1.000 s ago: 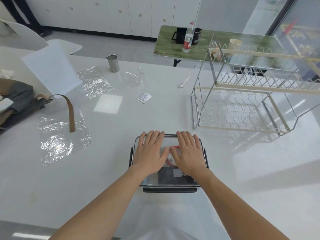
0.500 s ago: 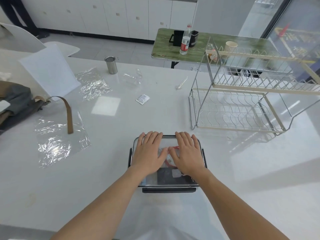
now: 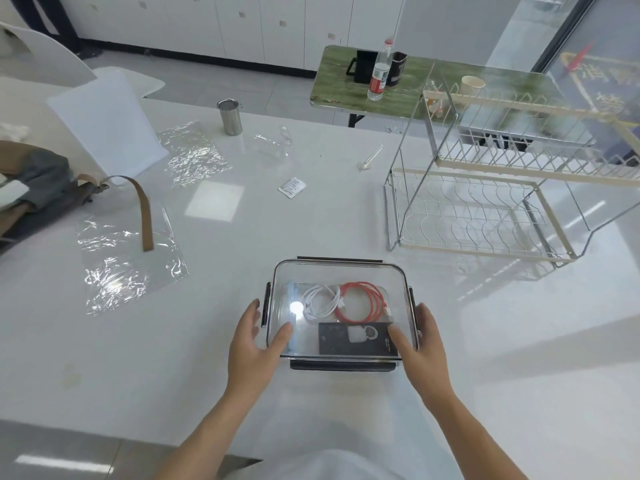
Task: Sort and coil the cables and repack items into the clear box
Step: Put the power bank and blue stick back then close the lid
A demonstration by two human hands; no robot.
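The clear box point(image 3: 341, 271) with black side latches sits on the white table in front of me, its transparent lid on top. Through the lid I see a coiled white cable point(image 3: 322, 301), a coiled red cable point(image 3: 363, 301) and a black flat item point(image 3: 356, 339) with a small white piece on it. My left hand point(image 3: 254, 341) rests at the box's left side, thumb on the lid, fingers spread by the left latch. At the right side my right hand point(image 3: 420, 341) mirrors it, thumb on the lid. Neither hand grips anything.
A wire dish rack point(image 3: 485, 202) stands at the back right. Crumpled clear plastic sheets point(image 3: 128, 268) lie left, with a brown strap point(image 3: 143, 209) and a grey bag point(image 3: 31, 188). A metal cup point(image 3: 230, 116), a small packet point(image 3: 292, 187) and white paper point(image 3: 104, 123) lie farther back.
Both hands lay flat on top of the lid, pressing it; now they have slid apart to the box's left and right sides, uncovering the contents.
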